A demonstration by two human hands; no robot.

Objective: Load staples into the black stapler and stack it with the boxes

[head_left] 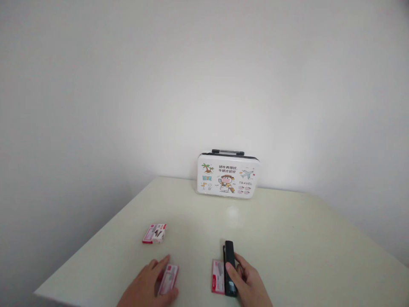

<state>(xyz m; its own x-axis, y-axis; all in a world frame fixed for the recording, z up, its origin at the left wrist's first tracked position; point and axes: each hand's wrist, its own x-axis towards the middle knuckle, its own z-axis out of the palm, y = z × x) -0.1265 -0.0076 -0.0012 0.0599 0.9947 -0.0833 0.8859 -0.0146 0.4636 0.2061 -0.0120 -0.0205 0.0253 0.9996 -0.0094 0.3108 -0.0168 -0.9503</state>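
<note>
Both wrists run off the near edge. The left hand (147,285) covers part of a small box (168,280); print on the far case (227,175) is too small to read.

soft even daylight, faint shadows, dim corners, slightly blurry

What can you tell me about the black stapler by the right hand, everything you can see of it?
The long, narrow black stapler looks like plastic, with a glossy top. It lies flat and closed on the pale cream table, its length running away from the person, front end pointing toward the white cartoon-printed case at the wall. The right hand grips its near half, thumb on the left side and fingers along the right. A small red-and-white staple box lies right beside its left edge.
</note>
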